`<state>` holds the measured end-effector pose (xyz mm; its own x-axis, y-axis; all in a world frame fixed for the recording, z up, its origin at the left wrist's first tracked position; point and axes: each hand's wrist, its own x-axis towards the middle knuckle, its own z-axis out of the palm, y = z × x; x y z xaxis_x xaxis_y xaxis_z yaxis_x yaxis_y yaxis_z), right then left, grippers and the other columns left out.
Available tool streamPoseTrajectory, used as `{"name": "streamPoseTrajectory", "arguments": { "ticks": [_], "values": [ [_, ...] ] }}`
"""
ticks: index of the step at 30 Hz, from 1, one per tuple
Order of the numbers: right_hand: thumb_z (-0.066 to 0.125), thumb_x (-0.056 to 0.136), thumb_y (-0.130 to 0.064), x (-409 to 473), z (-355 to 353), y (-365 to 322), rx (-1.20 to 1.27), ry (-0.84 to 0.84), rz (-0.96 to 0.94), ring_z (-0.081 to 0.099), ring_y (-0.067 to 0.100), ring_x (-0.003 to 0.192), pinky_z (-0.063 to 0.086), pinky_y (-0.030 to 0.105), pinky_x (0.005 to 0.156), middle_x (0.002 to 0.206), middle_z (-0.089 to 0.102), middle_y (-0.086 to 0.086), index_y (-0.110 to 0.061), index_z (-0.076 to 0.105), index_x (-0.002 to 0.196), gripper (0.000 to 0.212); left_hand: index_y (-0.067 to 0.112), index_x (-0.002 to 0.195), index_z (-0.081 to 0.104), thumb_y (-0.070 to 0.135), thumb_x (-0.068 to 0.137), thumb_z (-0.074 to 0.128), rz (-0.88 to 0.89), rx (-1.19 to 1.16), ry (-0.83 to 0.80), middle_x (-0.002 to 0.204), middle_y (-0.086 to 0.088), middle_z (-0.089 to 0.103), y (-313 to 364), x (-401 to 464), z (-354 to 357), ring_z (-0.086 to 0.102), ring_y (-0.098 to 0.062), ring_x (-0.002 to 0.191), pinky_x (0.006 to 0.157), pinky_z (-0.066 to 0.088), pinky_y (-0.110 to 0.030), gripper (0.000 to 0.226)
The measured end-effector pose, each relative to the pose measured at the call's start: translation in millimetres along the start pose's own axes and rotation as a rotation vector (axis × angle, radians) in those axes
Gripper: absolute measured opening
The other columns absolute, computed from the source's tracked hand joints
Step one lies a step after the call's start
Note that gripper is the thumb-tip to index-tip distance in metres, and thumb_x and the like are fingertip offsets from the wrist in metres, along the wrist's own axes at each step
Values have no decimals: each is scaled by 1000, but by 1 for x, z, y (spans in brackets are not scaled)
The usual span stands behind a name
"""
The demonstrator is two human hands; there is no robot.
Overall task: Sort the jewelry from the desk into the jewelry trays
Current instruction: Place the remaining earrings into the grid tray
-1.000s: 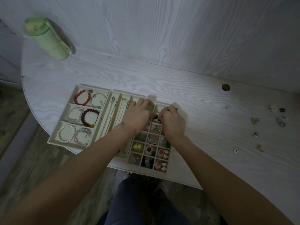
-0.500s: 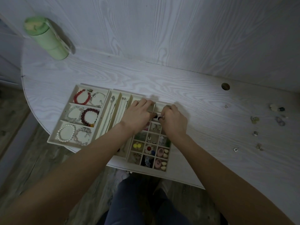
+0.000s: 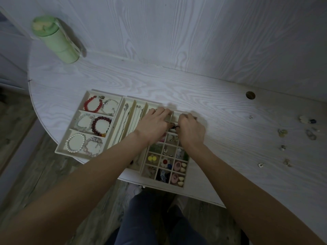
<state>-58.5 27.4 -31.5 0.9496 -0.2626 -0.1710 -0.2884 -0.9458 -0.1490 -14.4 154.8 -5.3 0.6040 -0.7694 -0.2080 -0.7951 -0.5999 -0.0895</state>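
Bare forearms, no sleeves; dark blue trousers point(image 3: 155, 221), apparently, and pale footwear.

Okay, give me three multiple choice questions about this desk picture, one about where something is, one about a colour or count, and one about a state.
1. Where is the green bottle?
A. far left corner of the desk
B. inside a tray
C. right edge

2. How many compartments has the bracelet tray?
A. two
B. three
C. six

3. Where are the loose pieces?
A. already sorted
B. on the desk, right
C. in hand

Answers: 1 A, it stands by the wall. 2 B, two dividers split it. 3 B, they lie apart from the trays.
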Motion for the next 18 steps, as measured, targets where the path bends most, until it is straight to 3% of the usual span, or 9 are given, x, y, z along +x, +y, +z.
{"name": "streamPoseTrajectory", "arguments": {
  "ticks": [14,18],
  "values": [
    [53,91,-6,1,7,0,92,7,66,61,26,90,37,29,60,108,60,8,-10,56,106,16,26,120,63,23,88,56,-9,-5,-17,145,-4,28,-3,2,-2,28,-22,130,102,27,-36,33],
    [56,91,-8,1,9,0,111,5,68,61,26,90,40,30,61,107,61,9,-10,56,107,16,29,126,59,27,89,56,-5,-29,-13,144,-5,29,-3,3,-2,29,-22,129,101,28,-35,37]
  ]
}}
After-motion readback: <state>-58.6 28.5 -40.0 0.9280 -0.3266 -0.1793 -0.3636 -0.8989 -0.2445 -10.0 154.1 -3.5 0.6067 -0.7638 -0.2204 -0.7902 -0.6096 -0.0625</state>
